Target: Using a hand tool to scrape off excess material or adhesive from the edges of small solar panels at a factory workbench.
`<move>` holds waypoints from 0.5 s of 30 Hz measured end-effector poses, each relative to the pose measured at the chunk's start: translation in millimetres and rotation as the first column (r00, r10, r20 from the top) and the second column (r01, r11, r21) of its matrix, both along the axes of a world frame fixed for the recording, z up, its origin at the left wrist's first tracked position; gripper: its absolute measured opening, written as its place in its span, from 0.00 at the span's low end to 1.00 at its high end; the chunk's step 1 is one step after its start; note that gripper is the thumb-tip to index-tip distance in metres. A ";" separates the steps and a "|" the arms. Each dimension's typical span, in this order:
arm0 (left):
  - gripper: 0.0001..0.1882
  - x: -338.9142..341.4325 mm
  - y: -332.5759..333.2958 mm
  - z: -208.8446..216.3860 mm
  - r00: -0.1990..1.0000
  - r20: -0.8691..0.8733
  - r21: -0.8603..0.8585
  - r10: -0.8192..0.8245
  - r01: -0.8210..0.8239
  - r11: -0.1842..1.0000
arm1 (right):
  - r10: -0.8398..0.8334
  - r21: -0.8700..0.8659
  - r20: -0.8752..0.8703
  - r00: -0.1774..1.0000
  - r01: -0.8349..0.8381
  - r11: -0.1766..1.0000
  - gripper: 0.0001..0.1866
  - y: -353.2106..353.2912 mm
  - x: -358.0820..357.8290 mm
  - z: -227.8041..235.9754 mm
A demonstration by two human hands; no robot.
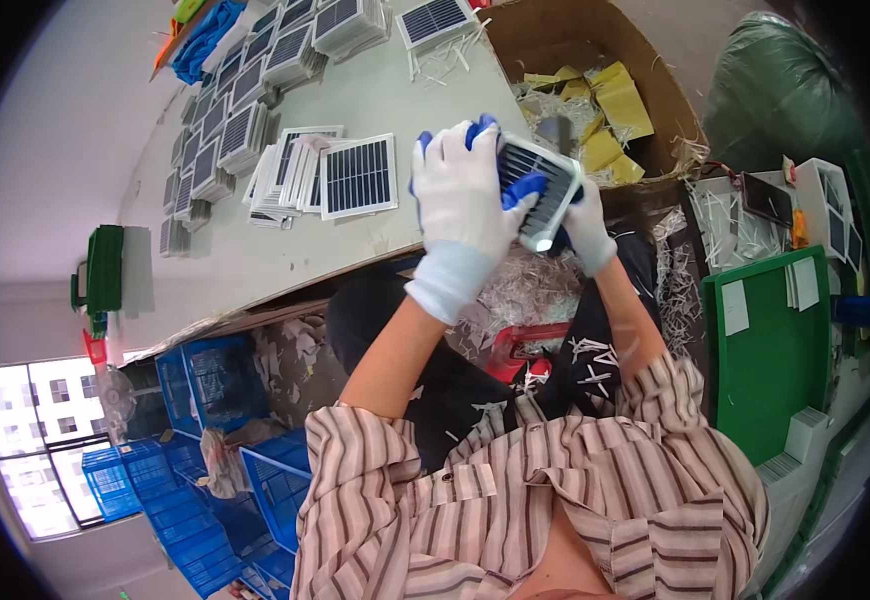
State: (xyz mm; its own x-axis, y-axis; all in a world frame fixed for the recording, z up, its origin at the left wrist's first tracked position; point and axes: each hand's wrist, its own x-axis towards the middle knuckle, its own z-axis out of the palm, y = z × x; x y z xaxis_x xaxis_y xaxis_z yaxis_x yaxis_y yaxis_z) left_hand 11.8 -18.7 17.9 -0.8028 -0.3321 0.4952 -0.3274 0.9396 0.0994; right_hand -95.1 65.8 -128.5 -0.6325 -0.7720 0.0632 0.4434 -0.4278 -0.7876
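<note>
My left hand (462,195), in a white work glove with blue fingertips, is closed on a small solar panel (545,178), its thumb lying over the dark striped face. Tilted above my lap, the panel has a pale, shiny border. My right hand (587,228), gloved alike, is at the panel's right edge, its fingers mostly hidden behind it. A blurred grey piece (555,130) shows just beyond the panel; what it is I cannot make out. On the table to the left of my hands lies a fanned pile of panels (300,170), one panel (358,177) face up at its right end.
Stacks of panels (245,130) line the far left of the table (435,100). A cardboard box (655,60) of scraps and yellow paper stands beyond my hands. Right are a green tray (770,340) and green sack (770,85); blue crates (170,510) stand lower left. White strips litter my lap.
</note>
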 end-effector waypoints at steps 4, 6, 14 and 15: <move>0.21 -7.0 9.6 -7.0 0.997 -0.034 0.035 -0.070 0.071 0.997 | -0.048 0.146 -0.362 0.931 0.108 0.983 0.12 27.3 1.5 0.8; 0.20 -9.7 10.0 -17.2 0.996 -0.065 0.068 -0.067 0.072 0.995 | -0.074 0.101 -0.536 0.841 0.151 0.983 0.09 26.7 5.3 17.0; 0.19 -15.6 20.7 -15.2 0.998 -0.062 0.025 0.033 -0.031 0.999 | -0.079 0.139 -0.541 0.837 0.181 0.974 0.21 50.7 75.7 13.7; 0.19 -13.9 23.4 -14.6 0.998 -0.048 0.028 0.032 -0.030 0.999 | -0.319 0.242 -0.286 0.903 0.391 0.888 0.26 46.7 77.1 8.8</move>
State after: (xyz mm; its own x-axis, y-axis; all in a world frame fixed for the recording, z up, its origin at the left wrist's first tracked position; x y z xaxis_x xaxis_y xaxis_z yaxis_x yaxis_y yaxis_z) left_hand -2.1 4.7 3.3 -0.7670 -0.3703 0.5240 -0.3503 0.9259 0.1415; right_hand -18.0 112.5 -119.7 -0.8618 -0.5045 0.0526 0.0945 -0.2617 -0.9605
